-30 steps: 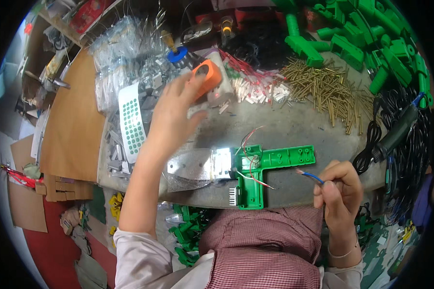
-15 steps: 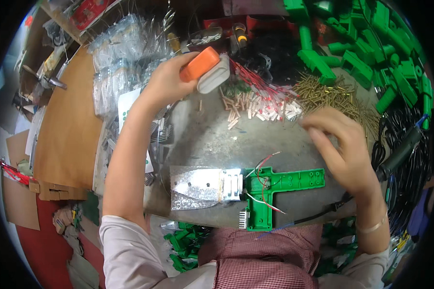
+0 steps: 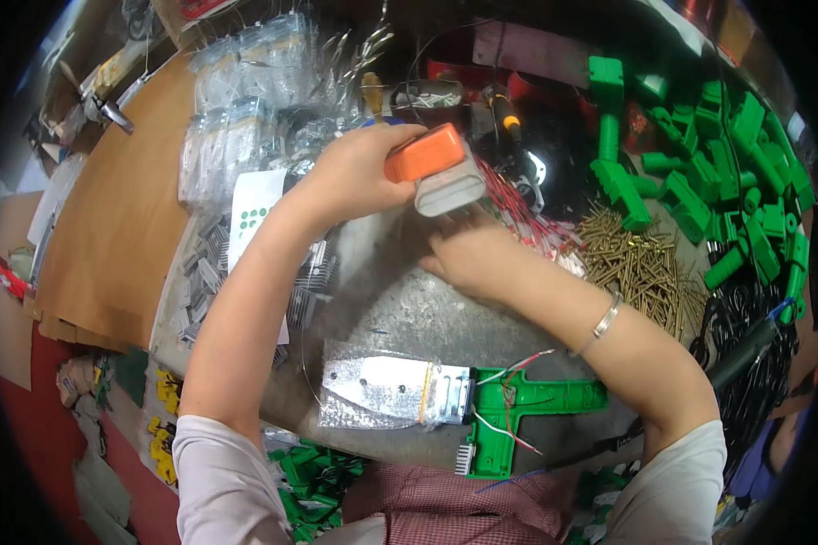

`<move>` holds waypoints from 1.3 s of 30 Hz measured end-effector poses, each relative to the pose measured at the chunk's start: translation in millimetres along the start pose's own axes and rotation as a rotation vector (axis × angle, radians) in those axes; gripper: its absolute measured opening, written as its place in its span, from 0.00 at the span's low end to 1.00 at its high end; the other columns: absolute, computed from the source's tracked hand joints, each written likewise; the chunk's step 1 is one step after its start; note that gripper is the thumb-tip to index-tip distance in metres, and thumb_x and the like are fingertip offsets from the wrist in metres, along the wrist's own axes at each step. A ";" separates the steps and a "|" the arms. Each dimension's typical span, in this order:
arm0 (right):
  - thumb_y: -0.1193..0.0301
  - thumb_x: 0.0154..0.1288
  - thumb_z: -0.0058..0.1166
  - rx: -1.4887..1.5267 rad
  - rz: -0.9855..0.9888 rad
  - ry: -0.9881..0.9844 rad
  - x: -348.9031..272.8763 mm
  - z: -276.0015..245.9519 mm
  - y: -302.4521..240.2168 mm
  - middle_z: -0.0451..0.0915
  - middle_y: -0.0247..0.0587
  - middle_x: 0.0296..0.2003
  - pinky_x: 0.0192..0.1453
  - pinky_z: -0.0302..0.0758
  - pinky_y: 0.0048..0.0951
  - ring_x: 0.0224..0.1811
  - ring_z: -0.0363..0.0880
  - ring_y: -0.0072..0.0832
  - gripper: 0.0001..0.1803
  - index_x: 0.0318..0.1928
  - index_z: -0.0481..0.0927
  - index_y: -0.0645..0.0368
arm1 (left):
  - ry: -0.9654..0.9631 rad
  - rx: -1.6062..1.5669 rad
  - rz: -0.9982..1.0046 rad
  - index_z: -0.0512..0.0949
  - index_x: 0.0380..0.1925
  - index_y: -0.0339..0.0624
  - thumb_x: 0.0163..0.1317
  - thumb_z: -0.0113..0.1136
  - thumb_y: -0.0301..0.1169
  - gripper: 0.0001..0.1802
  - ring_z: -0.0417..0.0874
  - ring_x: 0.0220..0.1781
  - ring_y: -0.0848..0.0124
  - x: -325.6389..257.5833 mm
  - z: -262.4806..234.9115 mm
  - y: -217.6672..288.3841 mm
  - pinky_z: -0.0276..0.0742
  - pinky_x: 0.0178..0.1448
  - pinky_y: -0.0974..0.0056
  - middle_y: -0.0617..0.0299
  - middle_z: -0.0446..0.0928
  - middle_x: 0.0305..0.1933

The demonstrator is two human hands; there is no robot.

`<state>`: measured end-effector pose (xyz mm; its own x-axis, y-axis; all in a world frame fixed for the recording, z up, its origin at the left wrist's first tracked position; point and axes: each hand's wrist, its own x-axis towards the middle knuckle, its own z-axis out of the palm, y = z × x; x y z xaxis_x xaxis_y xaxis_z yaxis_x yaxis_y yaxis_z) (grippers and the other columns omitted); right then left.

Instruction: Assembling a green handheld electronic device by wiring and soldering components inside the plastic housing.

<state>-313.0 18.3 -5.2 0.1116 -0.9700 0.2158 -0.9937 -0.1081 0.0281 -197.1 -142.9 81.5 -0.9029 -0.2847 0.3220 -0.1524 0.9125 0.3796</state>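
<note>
My left hand (image 3: 364, 173) is wrapped round an orange and off-white tool (image 3: 427, 154) with an oval end, raised above the far middle of the table. Just below that end my right hand (image 3: 473, 259) reaches in from the right, over the small pale tubes; its fingertips are shadowed and partly hidden. Nearer me lies a green T-shaped housing half (image 3: 491, 445) with its hollow side up, red and white wires (image 3: 509, 431) sticking out of it. A film-wrapped metal plate (image 3: 373, 391) joins its left side. A small finned piece (image 3: 464, 459) sits at its lower left edge.
Brass-coloured screws or pins (image 3: 641, 263) are heaped right of centre, beside red wires (image 3: 509, 195). Green housings (image 3: 700, 182) pile up at the far right. Bagged plates (image 3: 236, 136) and finned metal pieces (image 3: 204, 272) lie at left. A dark cable (image 3: 745, 350) crosses the right side.
My right hand has swung left from beside the brass heap to below the tool. The left hand still grips the tool, slightly lower and further right in view. The whole view has shifted.
</note>
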 end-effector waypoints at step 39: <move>0.63 0.70 0.48 -0.035 -0.080 0.021 -35.0 -22.9 58.4 0.78 0.37 0.58 0.76 0.54 0.53 0.72 0.64 0.38 0.17 0.53 0.80 0.57 | 0.074 0.280 0.225 0.76 0.58 0.45 0.42 0.60 0.16 0.36 0.76 0.58 0.52 -29.3 20.4 -1.6 0.71 0.63 0.53 0.53 0.75 0.55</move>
<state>-374.8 50.9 11.3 0.1916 -0.9537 0.2320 -0.9809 -0.1775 0.0800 -178.7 -130.0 53.7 -0.8964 -0.0787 0.4362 -0.0665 0.9969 0.0433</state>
